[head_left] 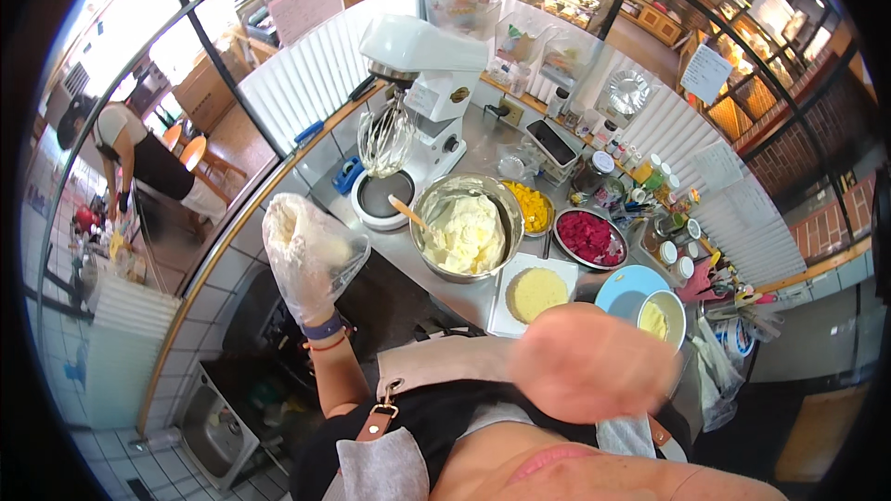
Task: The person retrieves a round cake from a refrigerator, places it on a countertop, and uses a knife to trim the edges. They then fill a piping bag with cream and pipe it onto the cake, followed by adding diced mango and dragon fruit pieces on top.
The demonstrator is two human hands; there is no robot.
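My left hand (311, 255) is raised at the left, wrapped in a clear plastic bag (345, 250) with white cream on it. Its fingers look curled round the bag, whose cream-smeared mouth faces up. Close to the camera, my right hand (594, 362) is blurred in front of my chest, and its fingers cannot be made out. Beyond my hands stands a steel bowl (427, 255) of pale cream (469, 232), a wooden-handled spatula (406, 211) leaning in it. A round pale cake layer (536, 292) lies on a white board (501, 315) nearer my right hand.
A white stand mixer (422, 46) with a cream-coated whisk (385, 141) stands behind the bowl. Diced yellow fruit (531, 207), chopped magenta fruit (591, 237), a light-blue disc (617, 286) and a white bowl (679, 320) sit rightward. Jars (594, 167) line the back. Another person (139, 153) bends beyond the glass.
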